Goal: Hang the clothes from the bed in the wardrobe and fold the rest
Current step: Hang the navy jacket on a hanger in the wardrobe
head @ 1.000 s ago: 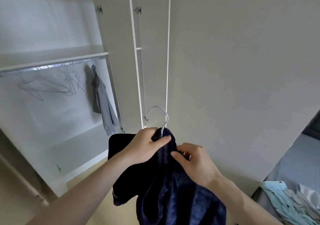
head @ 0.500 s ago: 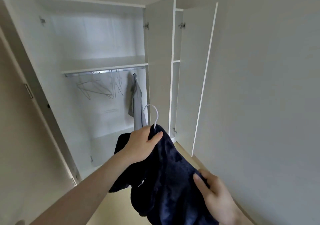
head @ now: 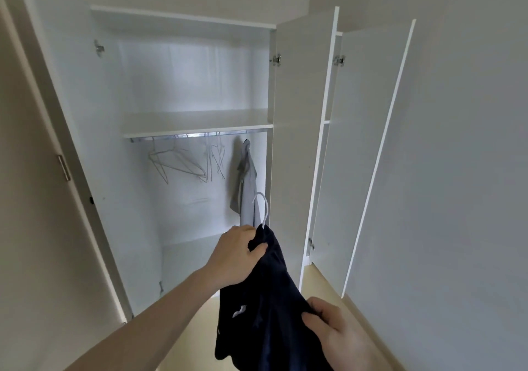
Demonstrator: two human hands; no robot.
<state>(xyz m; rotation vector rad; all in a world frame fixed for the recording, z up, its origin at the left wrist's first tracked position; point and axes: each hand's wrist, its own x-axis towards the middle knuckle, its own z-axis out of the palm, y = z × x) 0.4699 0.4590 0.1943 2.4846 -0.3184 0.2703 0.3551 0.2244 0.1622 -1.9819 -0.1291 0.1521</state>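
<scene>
The left hand [head: 235, 253] grips the top of the navy garment [head: 265, 299] at the neck of a white hanger [head: 263, 209]; the thumb presses over the fabric and the hook projects above the fingers. The right hand [head: 333, 327] pinches the garment's lower edge between thumb and curled fingers. The garment hangs in front of the open wardrobe [head: 197, 125], below its rail [head: 200, 135]. On the rail: empty wire hangers [head: 183, 162] and, right of them, a grey shirt [head: 247, 179].
</scene>
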